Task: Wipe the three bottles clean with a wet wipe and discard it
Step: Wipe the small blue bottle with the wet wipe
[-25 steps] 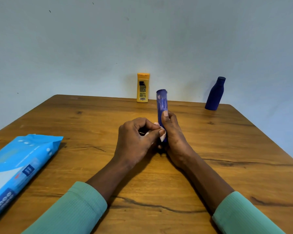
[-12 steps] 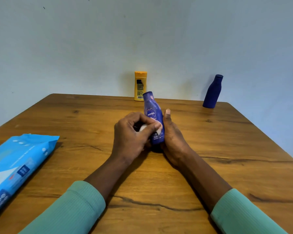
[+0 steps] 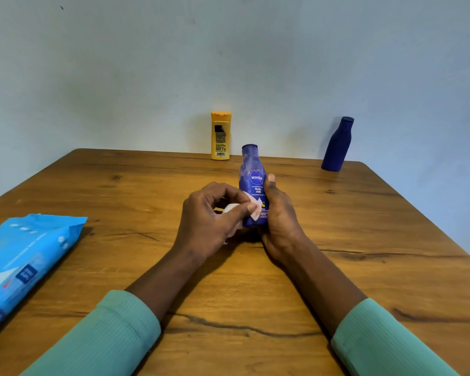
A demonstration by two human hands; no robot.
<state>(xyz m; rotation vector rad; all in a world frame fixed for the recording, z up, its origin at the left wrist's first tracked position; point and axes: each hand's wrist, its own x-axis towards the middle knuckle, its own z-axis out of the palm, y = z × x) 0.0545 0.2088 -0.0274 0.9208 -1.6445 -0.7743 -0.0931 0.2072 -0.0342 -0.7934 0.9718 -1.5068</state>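
Head view. The right hand [image 3: 278, 221] grips the lotion bottle [image 3: 253, 180] round its lower body, thumb up along the right side. The bottle is held upright near the middle of the tabletop [image 3: 364, 240]; whether its base rests on the wood cannot be told. The left hand [image 3: 212, 215] pinches a bunched wet wipe [image 3: 255, 213] between thumb and curled fingers and presses it against the lower front of the bottle. The yellow bottle [image 3: 221, 137] and the dark blue bottle [image 3: 337, 145] stand at the far edge against the wall, well apart from each other. The wipe pack [image 3: 25, 261] lies at the left edge.

Risks, as judged:
- The wet surface may let the bottle slip or twist in the right hand's grip.
- The area under the right hand's fingers may be left unwiped unless the bottle is turned.
- A careless reach to the far edge may tip a standing bottle.
- One wipe may dry out before all three bottles are done.
- No bin is in view, so where to discard the wipe is unclear.

Writing: the held bottle reads "NIVEA" in a round badge, with "Body Milk" below. The yellow bottle shows a barcode and fine print, too small to read. The lettering on the wipe pack is not legible.
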